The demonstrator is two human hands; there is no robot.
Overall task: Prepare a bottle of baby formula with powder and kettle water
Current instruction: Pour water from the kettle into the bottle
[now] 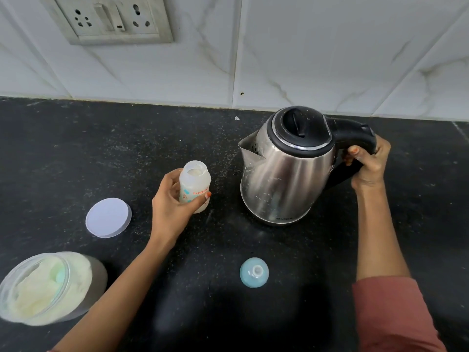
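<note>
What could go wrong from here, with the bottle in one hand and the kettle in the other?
1. The mouth of the baby bottle is narrow and the spout of the kettle is wide. Poured water could miss and run over the left hand gripping the bottle, scalding it if the water is hot.
2. The powder jar stands open beside the left forearm; a nudge or splash could spoil it.

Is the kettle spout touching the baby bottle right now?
Apart. The head view shows bare counter between the kettle spout and the bottle in the left hand.
</note>
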